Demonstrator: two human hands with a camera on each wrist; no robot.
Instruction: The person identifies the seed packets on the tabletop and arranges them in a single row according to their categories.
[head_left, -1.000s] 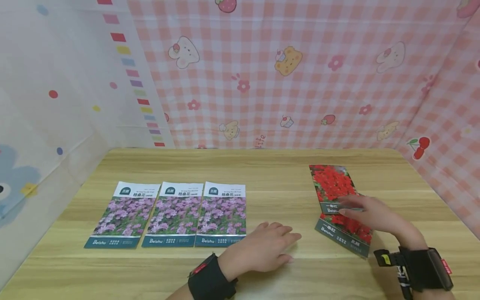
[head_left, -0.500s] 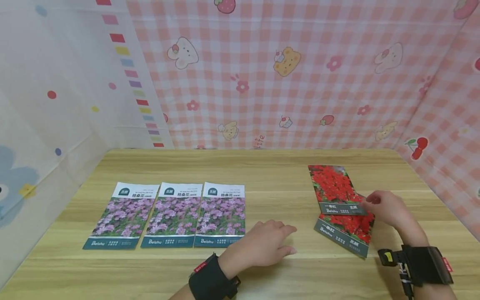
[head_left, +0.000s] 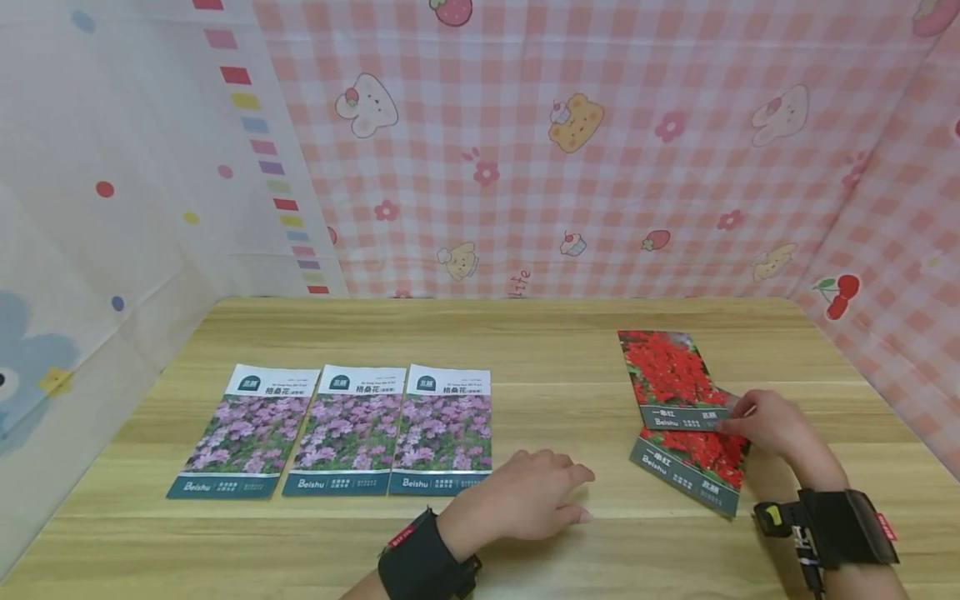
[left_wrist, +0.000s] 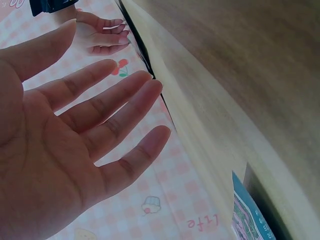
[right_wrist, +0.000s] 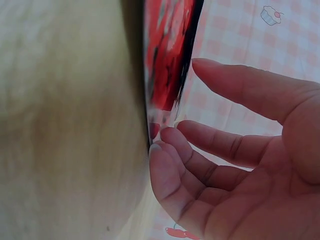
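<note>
Two seed packets with red flowers lie overlapped at the right in the head view. The upper packet covers the far part of the lower packet, which sits askew. My right hand is at their right side, thumb near the upper packet's near right corner. In the right wrist view its bent fingertips touch the edge of a red packet, with the thumb apart from them. My left hand hovers palm down, fingers loosely spread and holding nothing, close to the rightmost purple-flower seed packet.
Three purple-flower packets stand in a row at the left, including the middle one and the leftmost one. All lie on a wooden table. A pink checked cloth hangs behind it.
My right hand has moved right, off the upper red packet's near edge to the right side of the pair. The left hand has barely shifted. The packets look unmoved.
</note>
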